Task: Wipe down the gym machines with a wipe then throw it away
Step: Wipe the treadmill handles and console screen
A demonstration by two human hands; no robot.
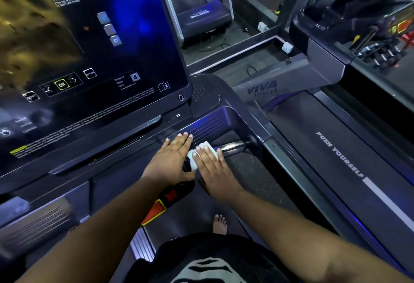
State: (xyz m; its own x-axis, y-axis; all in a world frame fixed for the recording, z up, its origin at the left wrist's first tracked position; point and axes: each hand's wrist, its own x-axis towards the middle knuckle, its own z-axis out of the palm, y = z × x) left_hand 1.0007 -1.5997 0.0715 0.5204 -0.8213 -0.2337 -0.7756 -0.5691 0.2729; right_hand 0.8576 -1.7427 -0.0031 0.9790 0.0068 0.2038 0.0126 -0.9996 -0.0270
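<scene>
Hands together on the treadmill console (pixel 112 148), at its lower right corner. Left hand (pixel 170 162) flat, fingers straight and close together, tips reaching the ribbed vent strip (pixel 206 126) along the console's right edge. Right hand (pixel 212 168) just right of it, fingers straight, pressing a crumpled white wipe (pixel 197 156) down against the console ledge; wipe peeking out between the 2 hands and beneath the right fingertips. Chrome handlebar (pixel 233 146) just right of the wipe, running toward the console's side post. Orange-red safety key tag (pixel 156 211) with yellow border below the left wrist, at the console's lower edge. Dark touchscreen (pixel 89 47) filling the upper part of the console, showing an "OK" button (pixel 61 84) and small white text. Running belt (pixel 336 155) of the neighbouring treadmill right of the console, printed "PUSH YOURSELF". Bare foot (pixel 219 224) on the belt below the console, near the right forearm.
</scene>
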